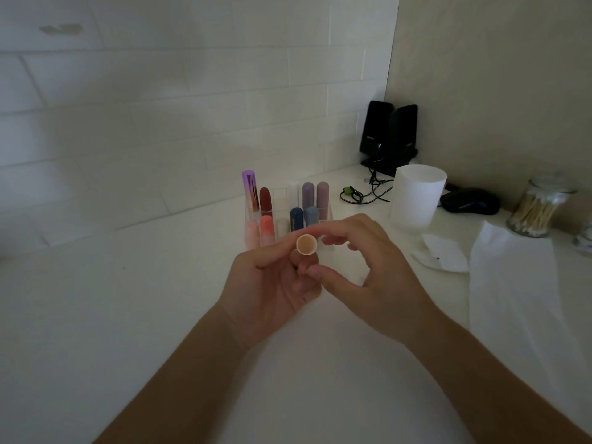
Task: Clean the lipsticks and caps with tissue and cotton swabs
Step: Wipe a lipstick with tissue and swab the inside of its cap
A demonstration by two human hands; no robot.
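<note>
The left hand (272, 280) is closed around a small peach cap (307, 244), with its open end facing up at the camera. The right hand (368, 267) is curled, with its thumb and first finger touching the cap; it may be pinching it, but the dim light makes that hard to tell. Just behind the hands, a clear holder (326, 216) of lipsticks (266, 200) stands on the white table (128, 299). A tissue roll (416, 197) and a jar of cotton swabs (535, 209) stand to the right.
</note>
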